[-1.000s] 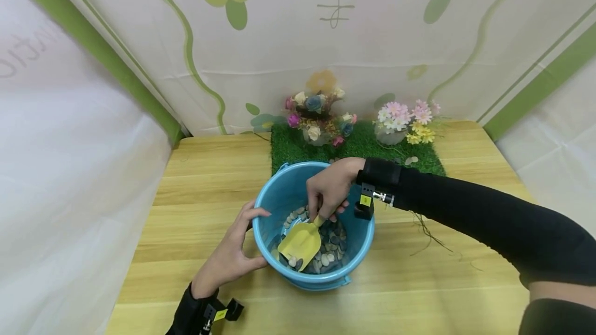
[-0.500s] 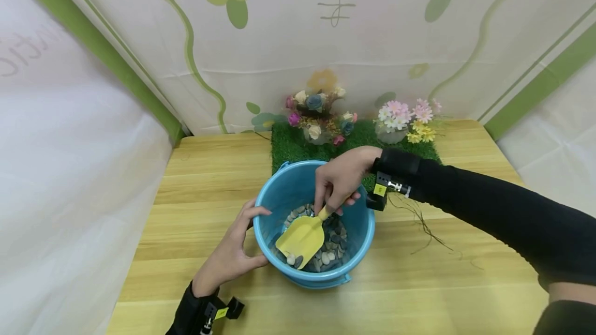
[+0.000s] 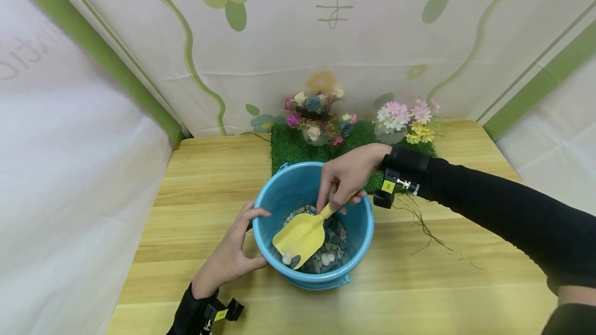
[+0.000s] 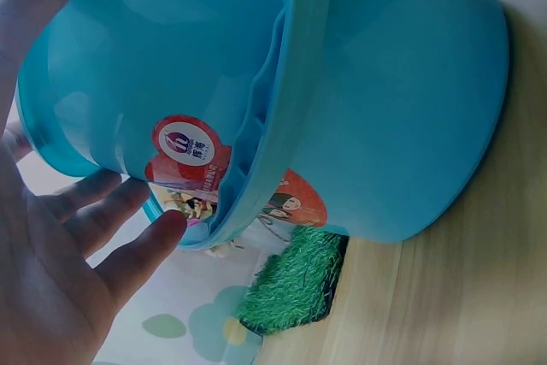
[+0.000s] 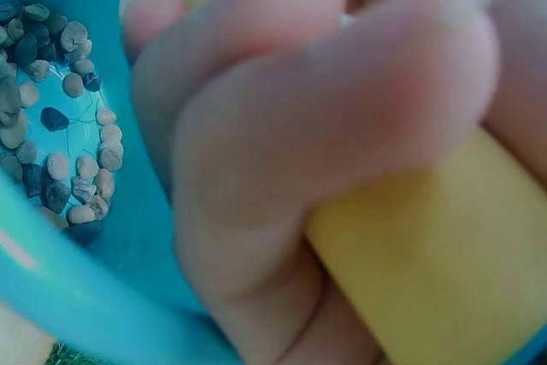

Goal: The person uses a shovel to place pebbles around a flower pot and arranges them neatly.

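A blue bucket (image 3: 358, 252) stands on the table with grey, white and dark pebbles (image 3: 326, 257) in its bottom. On its left side my left hand (image 3: 233, 252) holds the rim, one fingertip reaching over the edge and the thumb lower on the outside. Inside the bucket, my right hand (image 3: 346, 177) grips the handle of a yellow toy shovel (image 3: 300, 239). The shovel slants down to the left, and a white and a dark pebble show at the blade's front edge. In the right wrist view, curled fingers (image 5: 342, 100) wrap the yellow handle.
Behind the bucket lies a green turf mat (image 3: 288, 149) bearing two pots of flowers, mixed roses (image 3: 314, 118) and pink and yellow blossoms (image 3: 405, 120). Thin dark strands (image 3: 426, 231) lie on the wooden table (image 3: 200, 195) at right. Printed white curtains enclose the table.
My right hand has moved up and to the right, lifting the shovel slightly and exposing more of its handle. The pebbles at the blade moved with it. My left hand stays on the bucket.
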Action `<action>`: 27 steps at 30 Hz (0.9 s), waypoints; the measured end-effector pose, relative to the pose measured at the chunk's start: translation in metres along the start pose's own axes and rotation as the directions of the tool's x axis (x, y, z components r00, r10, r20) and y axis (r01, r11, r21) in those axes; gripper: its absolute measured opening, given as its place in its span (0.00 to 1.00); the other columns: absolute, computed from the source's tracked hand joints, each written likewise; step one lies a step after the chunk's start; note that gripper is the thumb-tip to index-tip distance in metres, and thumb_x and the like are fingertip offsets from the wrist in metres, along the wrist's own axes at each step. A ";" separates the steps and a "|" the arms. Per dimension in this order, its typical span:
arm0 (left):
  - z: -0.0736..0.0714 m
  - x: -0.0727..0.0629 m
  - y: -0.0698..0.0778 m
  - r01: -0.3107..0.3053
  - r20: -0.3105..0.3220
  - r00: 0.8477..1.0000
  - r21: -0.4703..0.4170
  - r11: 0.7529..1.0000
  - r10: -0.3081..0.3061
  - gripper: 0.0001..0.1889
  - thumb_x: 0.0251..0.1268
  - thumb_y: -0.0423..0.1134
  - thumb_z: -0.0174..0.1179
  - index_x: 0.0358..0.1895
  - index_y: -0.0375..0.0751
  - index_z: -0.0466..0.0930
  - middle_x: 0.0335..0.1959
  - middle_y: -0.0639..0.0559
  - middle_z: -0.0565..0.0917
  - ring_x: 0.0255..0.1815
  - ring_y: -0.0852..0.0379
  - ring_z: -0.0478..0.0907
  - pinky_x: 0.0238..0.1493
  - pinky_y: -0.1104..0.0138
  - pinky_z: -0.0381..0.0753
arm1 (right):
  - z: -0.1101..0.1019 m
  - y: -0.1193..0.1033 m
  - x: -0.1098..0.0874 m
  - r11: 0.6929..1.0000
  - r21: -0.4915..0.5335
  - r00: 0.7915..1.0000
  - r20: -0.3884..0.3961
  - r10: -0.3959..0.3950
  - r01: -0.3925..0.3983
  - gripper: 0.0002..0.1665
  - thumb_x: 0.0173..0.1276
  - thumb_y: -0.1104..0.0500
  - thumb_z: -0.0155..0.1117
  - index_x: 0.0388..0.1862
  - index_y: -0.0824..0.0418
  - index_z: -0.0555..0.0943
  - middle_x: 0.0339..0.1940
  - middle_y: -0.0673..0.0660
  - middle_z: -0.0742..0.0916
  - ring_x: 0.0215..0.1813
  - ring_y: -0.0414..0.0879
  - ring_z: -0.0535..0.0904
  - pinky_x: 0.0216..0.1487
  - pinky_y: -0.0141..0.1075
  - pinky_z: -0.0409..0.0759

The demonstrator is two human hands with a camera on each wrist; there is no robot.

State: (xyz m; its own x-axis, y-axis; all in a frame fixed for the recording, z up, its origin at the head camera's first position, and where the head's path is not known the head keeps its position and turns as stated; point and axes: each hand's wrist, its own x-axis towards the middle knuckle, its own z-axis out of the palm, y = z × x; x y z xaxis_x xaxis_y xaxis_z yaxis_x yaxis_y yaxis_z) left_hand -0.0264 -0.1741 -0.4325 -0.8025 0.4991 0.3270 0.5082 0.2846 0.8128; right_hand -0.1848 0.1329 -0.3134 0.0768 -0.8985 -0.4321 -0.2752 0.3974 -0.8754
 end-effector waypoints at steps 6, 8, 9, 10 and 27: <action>0.000 0.000 0.000 -0.005 0.000 1.000 0.009 1.000 0.005 0.41 0.52 0.34 0.77 0.69 0.48 0.64 0.79 0.46 0.54 0.74 0.40 0.60 0.60 0.44 0.76 | 0.001 0.007 -0.009 0.998 0.056 1.000 -0.013 -0.026 0.027 0.19 0.79 0.63 0.56 0.65 0.58 0.82 0.36 0.74 0.86 0.19 0.41 0.72 0.23 0.32 0.75; 0.000 0.000 0.000 -0.006 -0.002 1.000 0.005 1.000 0.006 0.41 0.53 0.34 0.77 0.69 0.48 0.64 0.79 0.46 0.54 0.73 0.40 0.60 0.60 0.43 0.76 | 0.001 0.008 -0.010 0.997 0.065 0.999 -0.015 -0.035 0.036 0.19 0.79 0.64 0.55 0.65 0.58 0.82 0.36 0.74 0.85 0.19 0.41 0.72 0.23 0.32 0.75; 0.000 0.000 0.000 -0.007 -0.003 1.000 0.004 1.000 0.007 0.41 0.53 0.34 0.77 0.69 0.48 0.64 0.79 0.46 0.54 0.73 0.40 0.60 0.60 0.43 0.76 | 0.001 0.008 -0.010 0.997 0.070 0.999 -0.016 -0.039 0.040 0.19 0.79 0.64 0.55 0.65 0.59 0.82 0.36 0.75 0.85 0.19 0.41 0.72 0.23 0.32 0.75; 0.000 0.000 0.000 -0.008 -0.003 1.000 0.004 1.000 0.008 0.41 0.53 0.34 0.77 0.69 0.48 0.64 0.79 0.46 0.55 0.73 0.40 0.60 0.59 0.43 0.76 | 0.001 0.009 -0.010 0.996 0.075 0.999 -0.015 -0.043 0.044 0.19 0.79 0.64 0.55 0.65 0.59 0.82 0.35 0.75 0.85 0.19 0.41 0.72 0.23 0.32 0.75; 0.000 0.000 0.000 0.003 -0.001 1.000 0.007 1.000 -0.003 0.40 0.52 0.33 0.77 0.68 0.41 0.64 0.79 0.46 0.55 0.73 0.41 0.60 0.61 0.49 0.77 | -0.006 0.011 -0.038 0.995 0.053 0.985 -0.156 -0.071 0.080 0.19 0.80 0.63 0.54 0.65 0.58 0.82 0.35 0.67 0.87 0.18 0.46 0.71 0.22 0.35 0.76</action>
State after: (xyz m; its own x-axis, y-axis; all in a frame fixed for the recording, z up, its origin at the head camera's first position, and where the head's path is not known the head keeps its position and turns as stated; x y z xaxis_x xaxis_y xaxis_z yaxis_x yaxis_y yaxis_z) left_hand -0.0269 -0.1745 -0.4325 -0.8044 0.4974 0.3250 0.5079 0.2918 0.8105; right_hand -0.1969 0.1707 -0.3053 -0.0543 -0.9426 -0.3294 -0.2168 0.3332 -0.9176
